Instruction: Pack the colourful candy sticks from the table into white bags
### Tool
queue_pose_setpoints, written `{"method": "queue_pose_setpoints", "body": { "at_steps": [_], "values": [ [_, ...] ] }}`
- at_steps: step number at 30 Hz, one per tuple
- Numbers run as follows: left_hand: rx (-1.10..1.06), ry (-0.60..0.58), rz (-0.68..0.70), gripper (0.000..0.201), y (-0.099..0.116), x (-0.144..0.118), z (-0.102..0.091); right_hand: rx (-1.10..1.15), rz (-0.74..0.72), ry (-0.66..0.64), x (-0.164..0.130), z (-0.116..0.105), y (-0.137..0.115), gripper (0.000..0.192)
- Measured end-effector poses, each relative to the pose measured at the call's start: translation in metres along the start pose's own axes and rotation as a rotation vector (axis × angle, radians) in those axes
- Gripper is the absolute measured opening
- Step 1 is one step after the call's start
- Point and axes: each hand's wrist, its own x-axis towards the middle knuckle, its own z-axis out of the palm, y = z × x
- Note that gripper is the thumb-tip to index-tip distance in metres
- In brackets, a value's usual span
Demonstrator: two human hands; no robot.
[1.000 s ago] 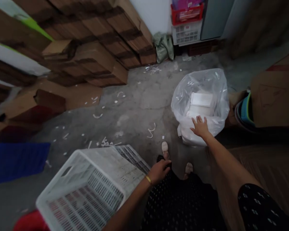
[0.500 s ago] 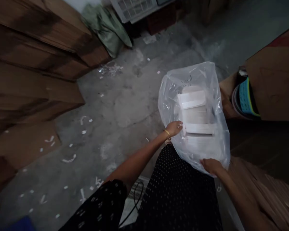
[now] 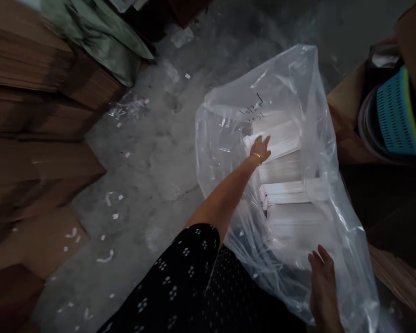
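A large clear plastic bag (image 3: 215, 120) stands with its mouth wide, dark handwriting on its far side. Inside lie stacked bundles of flat white pieces (image 3: 287, 190), whose exact kind I cannot make out. My left hand (image 3: 261, 149) reaches into the bag with fingers spread, over the upper white bundle (image 3: 284, 138) and seemingly touching it. Near the bag's close side, my right hand (image 3: 322, 277) is raised with fingers apart, holding nothing.
Brown cardboard stacks (image 3: 31, 162) line the left, with a green cloth (image 3: 100, 41) over their far end. A turquoise basket (image 3: 395, 115) stands at the right. White scraps (image 3: 106, 256) and crumpled clear plastic (image 3: 128, 108) litter the concrete floor.
My left hand has moved from the bag's near left part forward over the upper bundle. My right hand has let go of the bag's edge and opened. The bag looks larger and closer.
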Motion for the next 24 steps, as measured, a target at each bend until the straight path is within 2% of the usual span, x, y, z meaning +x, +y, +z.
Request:
{"method": "queue_pose_setpoints", "body": {
  "at_steps": [2,4,6,8,11,14,16,18,21,23,24],
  "values": [
    [0.073,0.054,-0.009,0.082,-0.008,0.035,0.0,0.07,0.145,0.076,0.005,-0.008,0.002,0.077],
    [0.135,0.062,-0.031,0.088,-0.013,0.058,0.003,0.117,0.193,0.108,0.014,-0.018,0.004,0.079],
    [0.189,0.032,-0.043,0.079,-0.012,0.066,0.009,0.162,0.181,0.117,0.02,-0.03,0.007,0.075],
    [0.225,-0.033,0.043,0.058,-0.004,0.059,0.019,0.233,0.187,0.105,0.022,-0.041,0.007,0.071],
    [0.241,-0.17,0.362,0.038,0.019,0.023,0.036,0.29,0.253,0.094,0.019,-0.053,0.0,0.077],
    [0.215,-0.351,0.611,0.034,0.041,-0.029,0.047,0.238,0.235,0.127,0.017,-0.058,-0.013,0.08],
    [0.163,-0.446,0.648,0.034,0.052,-0.064,0.049,0.2,0.212,0.172,0.014,-0.056,-0.019,0.075],
    [0.088,-0.485,0.613,0.039,0.06,-0.097,0.05,0.19,0.234,0.177,0.009,-0.048,-0.021,0.071],
    [0.023,-0.529,0.57,0.063,0.07,-0.137,0.057,0.108,0.301,-0.054,-0.006,-0.03,-0.018,0.069],
    [0.052,-0.519,0.558,0.076,0.077,-0.153,0.065,-0.178,0.208,-0.236,-0.017,-0.018,-0.018,0.07],
    [0.073,-0.5,0.545,0.078,0.08,-0.158,0.07,-0.382,0.105,-0.281,-0.021,-0.012,-0.02,0.069]
  ]
}}
